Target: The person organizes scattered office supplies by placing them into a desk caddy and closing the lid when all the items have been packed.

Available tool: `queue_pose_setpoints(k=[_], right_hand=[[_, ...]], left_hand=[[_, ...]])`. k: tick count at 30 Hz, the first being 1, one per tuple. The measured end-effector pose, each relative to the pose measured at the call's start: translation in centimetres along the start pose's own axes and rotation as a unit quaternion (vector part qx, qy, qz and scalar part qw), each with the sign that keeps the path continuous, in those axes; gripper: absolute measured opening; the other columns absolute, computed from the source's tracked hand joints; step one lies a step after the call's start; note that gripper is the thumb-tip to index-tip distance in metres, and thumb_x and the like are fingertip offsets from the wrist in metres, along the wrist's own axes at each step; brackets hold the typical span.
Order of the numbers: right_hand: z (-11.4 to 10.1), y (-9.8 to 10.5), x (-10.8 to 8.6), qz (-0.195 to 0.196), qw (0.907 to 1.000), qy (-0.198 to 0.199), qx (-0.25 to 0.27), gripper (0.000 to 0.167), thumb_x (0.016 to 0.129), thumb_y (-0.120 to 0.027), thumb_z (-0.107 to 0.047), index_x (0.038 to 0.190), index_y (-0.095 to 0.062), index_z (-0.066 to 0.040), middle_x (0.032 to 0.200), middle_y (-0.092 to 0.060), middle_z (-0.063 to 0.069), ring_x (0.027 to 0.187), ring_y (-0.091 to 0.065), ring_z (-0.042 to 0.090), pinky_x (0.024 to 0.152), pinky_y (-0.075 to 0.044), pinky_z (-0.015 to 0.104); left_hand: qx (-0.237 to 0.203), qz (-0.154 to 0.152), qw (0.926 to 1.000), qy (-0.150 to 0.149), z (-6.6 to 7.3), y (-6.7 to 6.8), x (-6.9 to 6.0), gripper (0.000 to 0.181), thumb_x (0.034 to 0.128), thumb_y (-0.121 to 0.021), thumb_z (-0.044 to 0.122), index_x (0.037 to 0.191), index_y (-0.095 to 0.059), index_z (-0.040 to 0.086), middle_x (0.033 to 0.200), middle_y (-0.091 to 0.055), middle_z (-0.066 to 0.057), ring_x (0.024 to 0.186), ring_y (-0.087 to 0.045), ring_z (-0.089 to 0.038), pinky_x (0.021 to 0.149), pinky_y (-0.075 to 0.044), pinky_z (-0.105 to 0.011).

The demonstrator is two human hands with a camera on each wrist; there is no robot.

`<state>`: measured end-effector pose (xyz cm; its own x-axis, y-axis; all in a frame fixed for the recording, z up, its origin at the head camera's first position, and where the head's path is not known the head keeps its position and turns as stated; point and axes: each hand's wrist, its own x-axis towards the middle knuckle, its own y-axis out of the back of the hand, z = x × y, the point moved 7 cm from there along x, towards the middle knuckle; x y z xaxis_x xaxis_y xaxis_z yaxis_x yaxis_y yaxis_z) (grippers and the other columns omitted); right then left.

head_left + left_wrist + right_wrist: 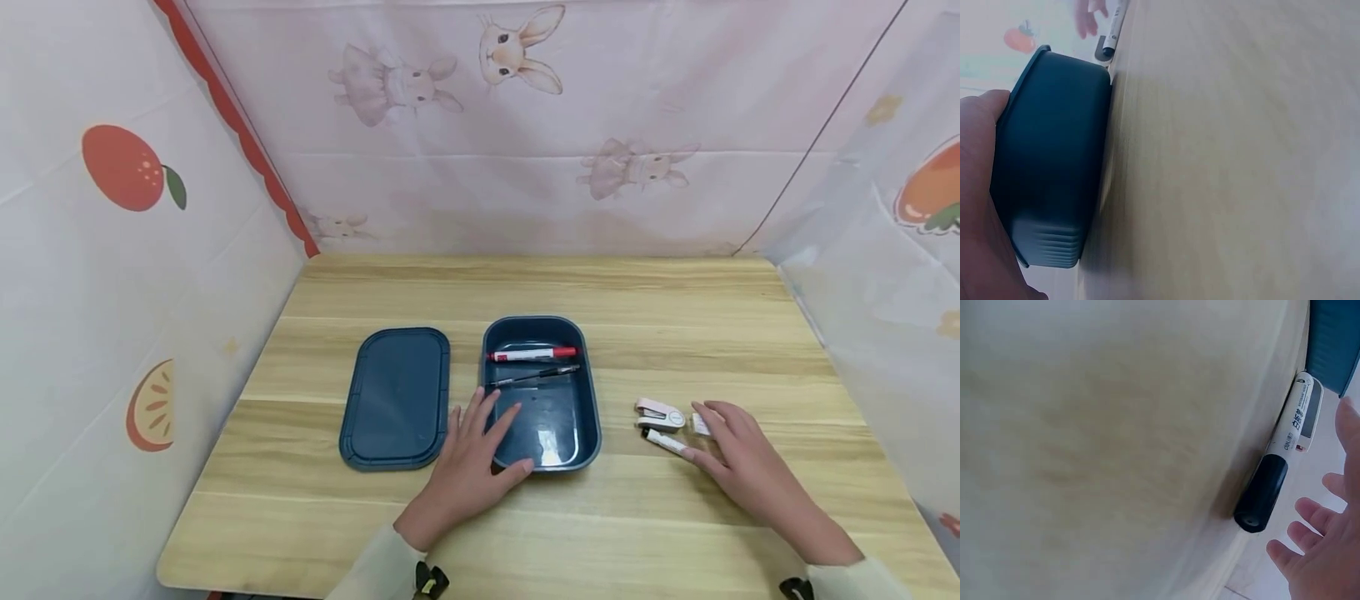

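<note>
A dark blue rectangular box (536, 323) lies open on the table, holding a red-and-white marker (531, 354) and a black pen (536, 376). My left hand (471, 457) rests at its near left rim with fingers spread; in the left wrist view the thumb (997, 103) lies at the rim of the box (1054, 144). My right hand (742, 454) hovers with parted fingers over a whiteboard marker (664, 442) with white body and black ends. In the right wrist view the fingers stand apart from the marker (1291, 425). Beside it are a small pink-and-white stapler (660, 415) and a white item (701, 425), partly hidden by the fingers.
The matching blue lid (397, 398) lies flat on the wooden table (300, 517), left of the box. Printed cloth walls (465, 200) enclose the table at the back and both sides.
</note>
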<state>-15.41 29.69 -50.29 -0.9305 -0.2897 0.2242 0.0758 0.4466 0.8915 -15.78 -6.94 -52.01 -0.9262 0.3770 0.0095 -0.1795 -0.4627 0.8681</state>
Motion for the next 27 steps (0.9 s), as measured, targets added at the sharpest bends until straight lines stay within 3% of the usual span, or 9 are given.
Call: queue_pose_setpoints(k=[3, 10, 13, 19, 22, 27], right_hand=[[0.2, 0.2, -0.8, 0.02, 0.9998, 0.002, 0.004, 0.071, 0.089, -0.077, -0.027, 0.147, -0.046, 0.0, 0.139, -0.047, 0.022, 0.128, -0.041, 0.043, 0.106, -0.034, 0.057], [0.9, 0.6, -2.7, 0.04, 0.9991, -0.009, 0.005, 0.073, 0.087, -0.08, -0.024, 0.148, -0.046, -0.002, 0.138, -0.048, 0.021, 0.126, -0.04, 0.043, 0.119, -0.019, 0.031], [1.2, 0.9, -3.3, 0.031, 0.9993, -0.02, 0.0, 0.077, 0.086, -0.08, -0.026, 0.15, -0.043, -0.001, 0.137, -0.047, 0.022, 0.126, -0.039, 0.044, 0.12, -0.021, 0.042], [2.0, 1.0, -4.5, 0.0, 0.9986, -0.052, -0.007, 0.078, 0.087, -0.079, -0.032, 0.149, -0.044, 0.0, 0.133, -0.049, 0.027, 0.124, -0.039, 0.046, 0.102, -0.032, 0.067], [2.4, 1.0, -4.9, -0.01, 0.9975, -0.067, -0.017, 0.07, 0.088, -0.077, -0.038, 0.14, -0.052, 0.001, 0.129, -0.052, 0.027, 0.124, -0.04, 0.046, 0.102, -0.031, 0.068], [2.6, 1.1, -5.3, 0.004, 0.9968, -0.057, -0.057, 0.052, 0.082, -0.083, -0.037, 0.117, -0.067, -0.002, 0.111, -0.064, 0.017, 0.11, -0.05, 0.038, 0.093, -0.039, 0.054]], left_hand=[[0.001, 0.002, 1.0, -0.003, 0.0, 0.1, 0.0, 0.074, 0.0943, -0.049, 0.069, 0.159, -0.024, 0.042, 0.17, -0.008, 0.005, 0.158, 0.009, -0.021, 0.121, -0.003, -0.067], [0.002, 0.004, 1.0, -0.001, -0.1, -0.1, -0.1, 0.075, 0.094, -0.048, 0.07, 0.159, -0.025, 0.041, 0.17, -0.007, 0.006, 0.158, 0.009, -0.02, 0.121, -0.003, -0.067], [0.001, 0.004, 1.0, 0.0, -0.1, -0.1, 0.0, 0.075, 0.094, -0.048, 0.071, 0.159, -0.025, 0.041, 0.17, -0.006, 0.007, 0.157, 0.01, -0.019, 0.122, -0.003, -0.066], [-0.002, 0.007, 1.0, -0.002, -0.1, -0.1, 0.0, 0.075, 0.0942, -0.049, 0.07, 0.159, -0.026, 0.04, 0.17, -0.007, 0.006, 0.157, 0.01, -0.019, 0.121, -0.002, -0.066], [-0.003, 0.011, 0.9999, -0.004, 0.0, 0.0, 0.0, 0.076, 0.094, -0.051, 0.068, 0.159, -0.027, 0.039, 0.17, -0.008, 0.005, 0.158, 0.009, -0.02, 0.121, -0.003, -0.067], [-0.003, 0.013, 0.9999, -0.005, 0.0, -0.1, 0.0, 0.076, 0.0939, -0.051, 0.068, 0.159, -0.028, 0.038, 0.17, -0.008, 0.006, 0.158, 0.008, -0.02, 0.121, -0.003, -0.067]])
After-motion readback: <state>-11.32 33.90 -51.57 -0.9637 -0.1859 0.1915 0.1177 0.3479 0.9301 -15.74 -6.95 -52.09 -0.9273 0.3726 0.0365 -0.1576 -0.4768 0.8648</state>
